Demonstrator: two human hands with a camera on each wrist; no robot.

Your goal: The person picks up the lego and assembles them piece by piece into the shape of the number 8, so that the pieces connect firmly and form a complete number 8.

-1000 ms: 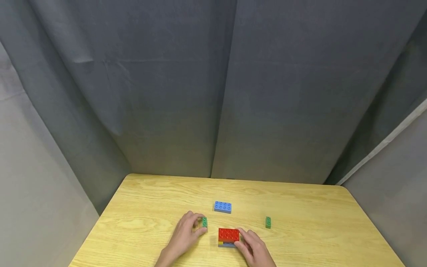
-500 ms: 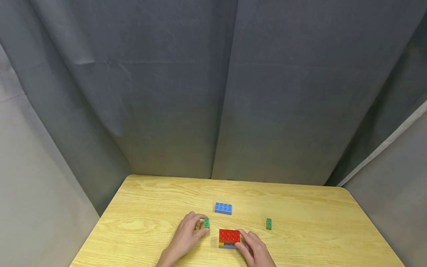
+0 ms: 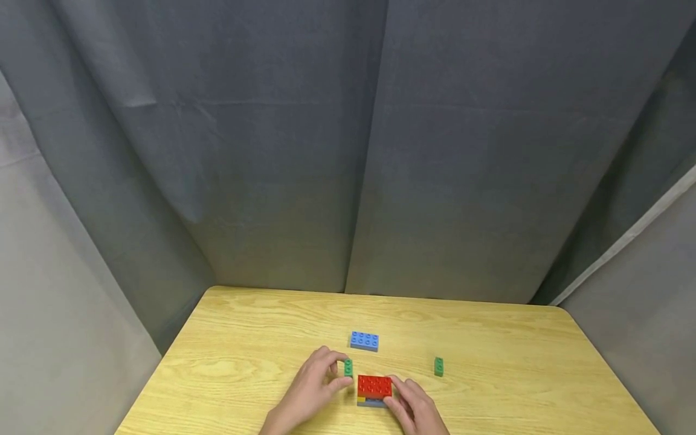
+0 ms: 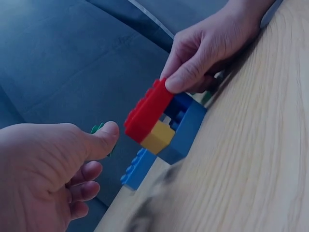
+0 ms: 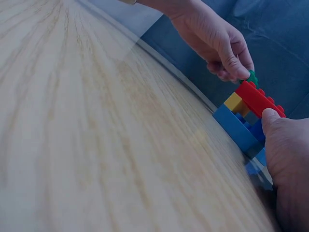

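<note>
My left hand (image 3: 312,386) pinches a small green building brick (image 3: 348,368) between thumb and forefinger, raised off the table beside the stack. In the left wrist view most of that brick is hidden behind the thumb. My right hand (image 3: 414,406) grips the right end of a stack standing on the table. On top of it is a red brick (image 3: 374,386) with studs. Under its left end sits a yellow brick (image 4: 159,137), on a blue base brick (image 4: 186,133). A gap shows between red and base, with a darker blue piece (image 5: 256,129) at the right end.
Behind the stack a loose blue brick (image 3: 364,341) lies on the wooden table (image 3: 261,320). Off to the right lies another small green brick (image 3: 438,367). Grey curtains (image 3: 272,181) hang around the table's back and sides.
My left hand has moved right with the green brick, closer to the red brick's left end. My right hand and the stack stay in place.
</note>
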